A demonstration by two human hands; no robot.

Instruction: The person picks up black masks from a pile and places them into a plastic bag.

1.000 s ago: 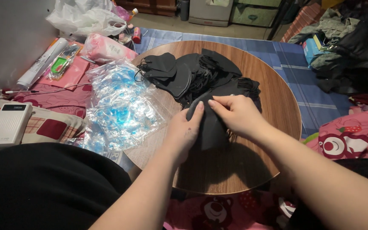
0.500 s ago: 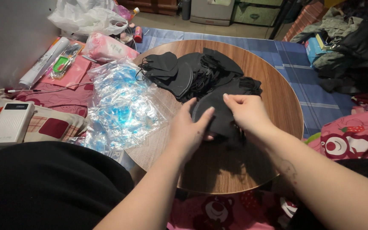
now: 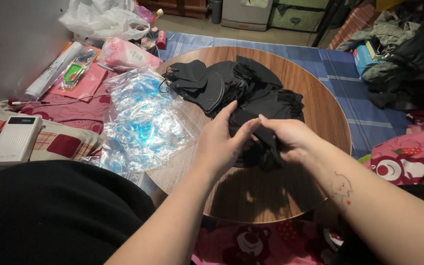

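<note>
A heap of black face masks [image 3: 231, 86] lies on a round wooden table [image 3: 320, 103]. Both my hands meet over the near side of the heap. My left hand [image 3: 219, 145] has its fingers stretched along a black mask [image 3: 256, 142] and pinches its edge. My right hand [image 3: 290, 137] grips the same mask from the right, fingers curled around it. A pile of clear plastic bags with blue print [image 3: 141, 120] lies on the table's left edge, just left of my left hand.
A white box-shaped device [image 3: 15, 140] rests on patterned bedding at the left. Pink packets [image 3: 121, 54], a white plastic bag [image 3: 104, 19] and a rolled white tube [image 3: 52, 71] lie beyond the bags. Dark clothes [image 3: 408, 54] are piled at the right on a blue checked mat [image 3: 364, 113].
My hands have shifted slightly toward me with the black mask. The left fingers now stretch along it and the right hand has closed tighter around it.
</note>
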